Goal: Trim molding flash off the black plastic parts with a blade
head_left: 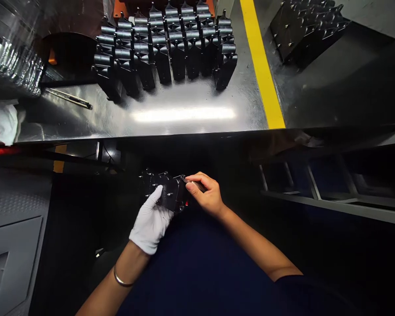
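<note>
The thumb and forefinger of the right hand [210, 195] were pinched together on a small hand tool [200, 186], its tip reaching the black part [170, 201] at the corner nearer the bench [184, 125]. From those fingertips the part lay to the left, just beside them; its longer axis seemed to run crosswise, roughly along the bench's near edge, though its dark outline made this hard to tell. The left hand [149, 224], in a white glove, was clamped on it from the side away from the bench, thumb across the upper face; its other fingers were mostly hidden. That hand touched the part directly, while the bare right one met it through the tool.

Both forearms slanted in towards the bench, the left with a bracelet [121, 281] at its wrist, the right coming in from the right side. On the bench stood rows of black housings [161, 48], left of a yellow stripe [261, 66].
</note>
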Tool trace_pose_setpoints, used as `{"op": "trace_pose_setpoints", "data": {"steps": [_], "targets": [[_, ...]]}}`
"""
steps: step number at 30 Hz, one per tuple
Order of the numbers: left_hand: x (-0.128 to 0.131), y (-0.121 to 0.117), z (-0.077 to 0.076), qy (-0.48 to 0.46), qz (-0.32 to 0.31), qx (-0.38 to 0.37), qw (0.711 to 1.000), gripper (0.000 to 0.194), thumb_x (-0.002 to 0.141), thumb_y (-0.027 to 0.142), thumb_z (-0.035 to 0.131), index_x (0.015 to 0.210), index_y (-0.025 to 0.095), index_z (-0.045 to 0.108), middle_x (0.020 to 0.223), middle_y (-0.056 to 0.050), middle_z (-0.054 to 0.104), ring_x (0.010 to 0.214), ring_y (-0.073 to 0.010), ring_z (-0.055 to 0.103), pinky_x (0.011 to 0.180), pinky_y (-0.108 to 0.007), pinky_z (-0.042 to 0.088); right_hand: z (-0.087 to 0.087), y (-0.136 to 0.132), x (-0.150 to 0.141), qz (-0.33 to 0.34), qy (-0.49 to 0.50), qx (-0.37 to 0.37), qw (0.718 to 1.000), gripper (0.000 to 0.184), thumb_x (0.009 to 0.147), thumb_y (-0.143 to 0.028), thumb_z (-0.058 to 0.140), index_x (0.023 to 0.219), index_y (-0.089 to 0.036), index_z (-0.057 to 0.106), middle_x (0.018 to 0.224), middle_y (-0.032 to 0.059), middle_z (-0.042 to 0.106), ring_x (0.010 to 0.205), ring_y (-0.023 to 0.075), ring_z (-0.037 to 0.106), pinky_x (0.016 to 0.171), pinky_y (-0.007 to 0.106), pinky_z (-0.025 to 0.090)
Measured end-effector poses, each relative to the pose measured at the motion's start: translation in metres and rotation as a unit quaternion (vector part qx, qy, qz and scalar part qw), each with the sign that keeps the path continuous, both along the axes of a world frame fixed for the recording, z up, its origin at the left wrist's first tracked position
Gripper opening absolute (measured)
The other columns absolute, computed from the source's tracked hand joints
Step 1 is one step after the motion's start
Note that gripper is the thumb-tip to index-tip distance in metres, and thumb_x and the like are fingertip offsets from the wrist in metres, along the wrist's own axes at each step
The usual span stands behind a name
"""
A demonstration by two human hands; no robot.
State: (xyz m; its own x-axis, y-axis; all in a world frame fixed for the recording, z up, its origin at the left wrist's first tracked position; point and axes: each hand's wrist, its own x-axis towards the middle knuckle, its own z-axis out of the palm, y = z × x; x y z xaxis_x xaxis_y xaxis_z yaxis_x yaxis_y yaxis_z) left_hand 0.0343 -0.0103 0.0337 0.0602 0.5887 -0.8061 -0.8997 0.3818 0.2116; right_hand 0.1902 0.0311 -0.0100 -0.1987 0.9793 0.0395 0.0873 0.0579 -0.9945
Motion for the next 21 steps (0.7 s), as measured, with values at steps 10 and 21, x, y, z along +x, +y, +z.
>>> {"op": "trace_pose_setpoints", "data": {"steps": [10, 21], "targets": [[-0.003, 0.000, 0.002, -0.011, -0.010, -0.030, 0.999, 0.035, 0.098, 0.014, 0.036, 0.120, 0.016, 0.063, 0.093, -0.006, 0.077, 0.085, -0.0146, 0.073, 0.090, -0.030, 0.057, 0.001, 0.002, 0.005, 0.014, 0.049, -0.020, 0.998, 0.021, 0.076, -0.042, 0.072, 0.079, -0.021, 0.073, 0.075, 0.0033, 0.066, 0.065, 0.0138, 0.060, 0.058, 0.028, 0.048], [-0.006, -0.011, 0.009, -0.027, -0.022, -0.059, 0.998, 0.031, 0.094, 0.012, 0.042, 0.092, 0.012, 0.073, 0.085, -0.005, 0.077, 0.081, -0.0152, 0.073, 0.093, -0.029, 0.055, 0.010, 0.007, 0.019, 0.011, 0.066, -0.010, 0.998, 0.012, 0.078, -0.034, 0.072, 0.080, -0.022, 0.075, 0.074, 0.0027, 0.067, 0.065, 0.0129, 0.062, 0.059, 0.026, 0.049]]}}
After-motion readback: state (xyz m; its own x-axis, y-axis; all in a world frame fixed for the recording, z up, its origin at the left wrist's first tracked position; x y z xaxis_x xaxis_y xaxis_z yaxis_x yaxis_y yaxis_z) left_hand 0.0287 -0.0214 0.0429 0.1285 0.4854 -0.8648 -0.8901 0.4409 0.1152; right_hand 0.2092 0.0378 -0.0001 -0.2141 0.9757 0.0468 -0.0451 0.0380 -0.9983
